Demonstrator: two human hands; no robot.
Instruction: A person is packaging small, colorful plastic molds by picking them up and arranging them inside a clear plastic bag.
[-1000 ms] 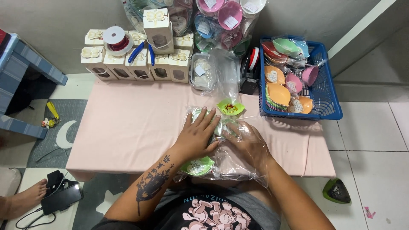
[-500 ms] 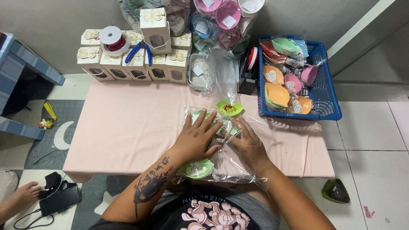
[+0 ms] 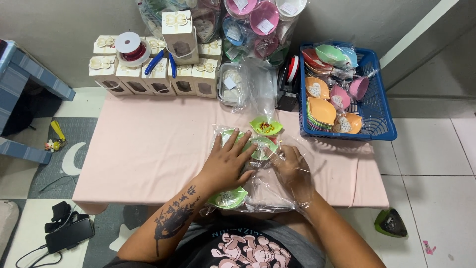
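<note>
Green leaf-shaped dishes (image 3: 262,147) in clear plastic bag (image 3: 270,191), worktop (image 3: 148,149) centre near edge; left hand (image 3: 229,161) fingers spread flat on top, right hand (image 3: 292,166) inside film, grip unclear; risk: slick film slips, dish at 6 o'clock (image 3: 228,198) drops off.

Two hands, left (image 3: 229,161) and right (image 3: 292,166), rest on one pink-covered low surface (image 3: 148,149). Three green leaf-shaped dishes show by them: (image 3: 266,126), (image 3: 263,147), (image 3: 228,198). One blue plastic basket (image 3: 382,116), one red ribbon spool (image 3: 130,48), one blue-handled pliers (image 3: 161,62), roughly nine cream gift boxes (image 3: 177,31).
</note>
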